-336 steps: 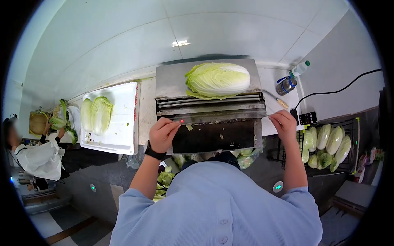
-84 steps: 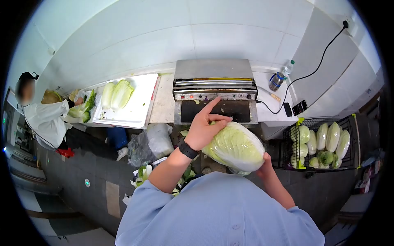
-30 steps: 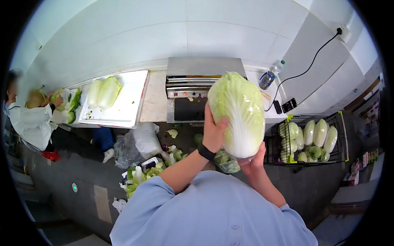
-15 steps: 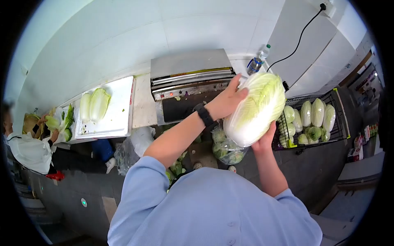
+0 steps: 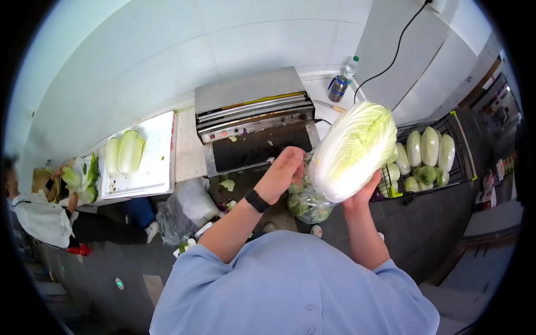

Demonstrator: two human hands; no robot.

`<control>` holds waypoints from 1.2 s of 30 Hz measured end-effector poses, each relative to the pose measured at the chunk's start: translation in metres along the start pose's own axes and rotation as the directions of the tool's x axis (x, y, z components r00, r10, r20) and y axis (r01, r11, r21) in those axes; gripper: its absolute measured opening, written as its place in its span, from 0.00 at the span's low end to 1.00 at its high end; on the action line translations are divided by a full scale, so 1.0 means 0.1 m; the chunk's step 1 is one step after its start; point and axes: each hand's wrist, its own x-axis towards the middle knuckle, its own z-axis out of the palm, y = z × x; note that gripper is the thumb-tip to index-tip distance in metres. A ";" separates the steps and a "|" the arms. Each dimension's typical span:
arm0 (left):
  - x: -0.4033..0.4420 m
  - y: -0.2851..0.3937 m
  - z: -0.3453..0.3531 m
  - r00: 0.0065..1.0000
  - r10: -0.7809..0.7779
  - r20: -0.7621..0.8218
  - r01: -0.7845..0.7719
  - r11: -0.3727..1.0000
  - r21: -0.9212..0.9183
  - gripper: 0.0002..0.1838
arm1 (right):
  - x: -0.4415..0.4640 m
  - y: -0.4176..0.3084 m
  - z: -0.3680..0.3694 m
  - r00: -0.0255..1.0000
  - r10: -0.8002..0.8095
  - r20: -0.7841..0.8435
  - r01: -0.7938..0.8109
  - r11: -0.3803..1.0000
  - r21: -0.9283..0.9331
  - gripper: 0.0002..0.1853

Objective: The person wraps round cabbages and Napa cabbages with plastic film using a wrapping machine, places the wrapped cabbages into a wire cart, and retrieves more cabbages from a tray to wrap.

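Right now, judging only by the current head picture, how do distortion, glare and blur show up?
Head view: strong fisheye distortion, seams of the tiled wall bowing, corners black; same head view: glare nearly washes out the stem end of the napa cabbage; also head view: the co-worker's head is blurred.

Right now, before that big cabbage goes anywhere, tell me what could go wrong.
The large cabbage could roll off: the right hand supports it from beneath, while the left hand has no clear grip around it.

A step could catch the clear bag of greens, which sits close to the shoes.

If it went into the black basket, it might press on the cabbages already there.
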 end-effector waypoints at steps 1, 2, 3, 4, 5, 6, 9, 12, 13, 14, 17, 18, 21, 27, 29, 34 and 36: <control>0.00 -0.03 -0.04 0.999 -0.011 0.053 0.012 1.000 -0.010 0.06 | 0.01 0.00 0.00 1.000 0.000 0.023 0.000 1.000 -0.005 0.41; 0.03 -0.09 -0.10 0.994 -0.023 0.108 0.025 1.000 -0.018 0.06 | 0.02 0.00 0.01 0.999 -0.002 0.045 0.002 1.000 -0.009 0.42; 0.04 -0.12 -0.14 0.986 -0.035 0.165 0.040 0.999 -0.024 0.07 | 0.02 0.00 0.03 0.999 -0.001 0.037 0.002 1.000 -0.008 0.42; 0.04 -0.14 -0.16 0.984 -0.034 0.177 0.055 0.992 -0.116 0.07 | 0.00 0.00 0.06 1.000 -0.002 0.026 0.002 1.000 -0.007 0.41; 0.03 -0.16 -0.17 0.984 -0.003 0.176 0.034 0.984 -0.175 0.07 | 0.00 0.00 0.08 1.000 -0.004 0.016 0.004 1.000 -0.006 0.41; 0.03 -0.15 -0.17 0.984 0.028 0.174 0.013 0.973 -0.232 0.07 | 0.01 0.00 0.08 0.999 0.012 0.051 -0.014 0.999 0.036 0.41; 0.03 -0.23 -0.17 0.985 0.089 0.145 -0.044 0.957 -0.287 0.07 | -0.01 0.02 0.04 0.985 0.053 0.165 -0.079 0.984 0.158 0.41; 0.03 -0.41 -0.11 0.985 0.147 0.096 -0.102 0.923 -0.371 0.07 | -0.05 0.10 0.08 0.967 0.075 0.242 -0.130 0.967 0.217 0.41; 0.01 -0.48 -0.10 0.983 0.167 0.075 -0.123 0.904 -0.411 0.07 | -0.08 0.12 0.13 0.970 0.079 0.229 -0.127 0.971 0.204 0.41; 0.00 -0.53 -0.11 0.975 0.214 0.063 -0.167 0.887 -0.431 0.07 | -0.10 0.14 0.16 0.973 0.082 0.215 -0.124 0.974 0.191 0.42; -0.05 -0.66 -0.03 0.973 0.213 -0.086 -0.229 0.871 -0.434 0.07 | -0.13 0.19 0.17 0.972 0.120 0.202 -0.162 0.966 0.204 0.43; -0.06 -0.74 -0.05 0.981 0.178 -0.074 -0.192 0.878 -0.438 0.06 | -0.14 0.20 0.18 0.974 0.121 0.193 -0.160 0.965 0.205 0.43; -0.02 -0.90 -0.20 0.972 0.201 -0.121 -0.228 0.934 -0.276 0.06 | -0.17 0.20 0.25 0.978 0.128 0.167 -0.162 0.965 0.205 0.43; -0.28 0.23 -0.18 0.519 0.812 0.267 -0.782 0.325 0.532 0.24 | -0.15 0.18 0.42 0.976 0.092 0.198 -0.119 0.984 0.131 0.44; -0.19 0.25 -0.08 0.482 0.758 0.439 -0.836 0.248 0.490 0.33 | -0.15 0.21 0.51 0.970 0.099 0.222 -0.127 0.985 0.116 0.44; -0.08 -0.13 0.00 0.749 0.616 0.242 -0.655 0.742 0.138 0.38 | -0.18 0.29 0.60 0.962 0.129 0.242 -0.168 0.975 0.148 0.42; -0.09 -0.14 -0.10 0.774 0.585 0.244 -0.628 0.758 0.177 0.35 | -0.20 0.29 0.49 0.962 0.149 0.228 -0.185 0.972 0.148 0.42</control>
